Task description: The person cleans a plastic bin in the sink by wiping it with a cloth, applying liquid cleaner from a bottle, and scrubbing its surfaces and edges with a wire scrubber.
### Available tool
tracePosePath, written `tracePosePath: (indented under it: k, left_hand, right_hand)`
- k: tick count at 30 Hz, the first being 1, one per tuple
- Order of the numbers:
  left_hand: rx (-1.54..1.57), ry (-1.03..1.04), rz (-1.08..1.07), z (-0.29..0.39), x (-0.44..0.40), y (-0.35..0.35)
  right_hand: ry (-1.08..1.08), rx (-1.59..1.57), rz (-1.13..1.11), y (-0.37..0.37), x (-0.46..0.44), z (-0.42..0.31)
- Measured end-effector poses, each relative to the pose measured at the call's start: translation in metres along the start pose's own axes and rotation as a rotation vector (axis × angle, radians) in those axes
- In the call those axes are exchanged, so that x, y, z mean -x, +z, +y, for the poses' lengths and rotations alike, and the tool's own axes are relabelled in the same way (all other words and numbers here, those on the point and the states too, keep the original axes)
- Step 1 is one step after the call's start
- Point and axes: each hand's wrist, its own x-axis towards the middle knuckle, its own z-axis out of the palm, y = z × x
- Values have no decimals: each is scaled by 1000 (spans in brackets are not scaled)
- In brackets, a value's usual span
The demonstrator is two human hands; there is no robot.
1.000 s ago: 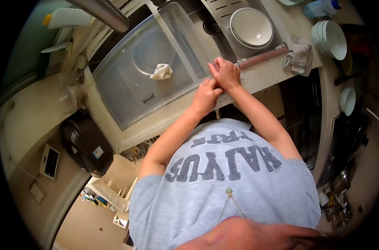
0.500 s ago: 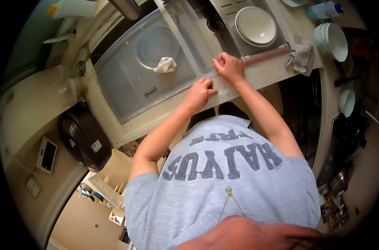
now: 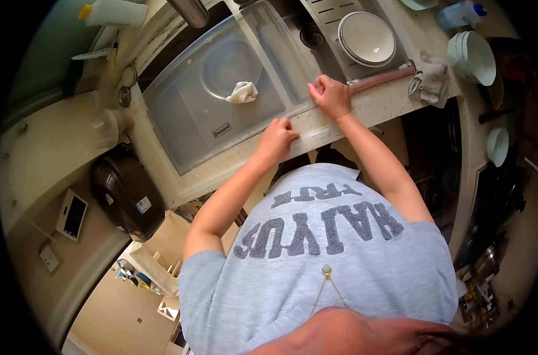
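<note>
A translucent plastic cover with a small dark label lies over the sink, and a crumpled white cloth rests on it. Beside the cover's front edge, my left hand has its fingers curled together over the counter rim. My right hand is closed near the cover's right front corner, next to a pink bar. Whatever either hand may pinch is too small to make out. The two hands are apart.
White bowls stand on the metal drainer at right. Further right are a grey rag, stacked pale bowls and a blue bottle. The faucet juts in above; a white bottle stands at upper left.
My hands, close together at first, have moved apart, the left one going toward the left along the front edge. The view has shifted slightly. The cloth stays on the cover.
</note>
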Motion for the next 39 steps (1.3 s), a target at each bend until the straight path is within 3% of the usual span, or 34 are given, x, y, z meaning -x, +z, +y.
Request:
tracePosePath:
  k: [4, 11, 18, 22, 25, 27, 32, 34, 39]
  left_hand:
    - [-7, 119, 120, 24, -35, 22]
    - [-92, -24, -4, -20, 30, -13]
    - [-24, 356, 70, 19, -56, 22]
    - [-84, 326, 168, 30, -57, 27]
    - [-79, 158, 322, 34, -58, 32]
    - [-26, -107, 563, 33, -68, 29]
    - [4, -7, 541, 30, -65, 36]
    - [-3, 200, 402, 30, -53, 42]
    - [79, 191, 222, 26, -57, 29]
  right_hand:
    - [7, 108, -32, 3, -2, 2]
    - [-19, 95, -17, 2, -3, 6]
    - [-23, 54, 8, 2, -5, 6]
    - [6, 39, -57, -2, -6, 6]
    - [7, 41, -58, 0, -8, 7]
    - [-12, 68, -37, 0, -6, 7]
    - [-65, 111, 112, 10, -6, 11]
    - [-67, 139, 77, 9, -5, 11]
    - [-45, 172, 66, 9, -5, 14]
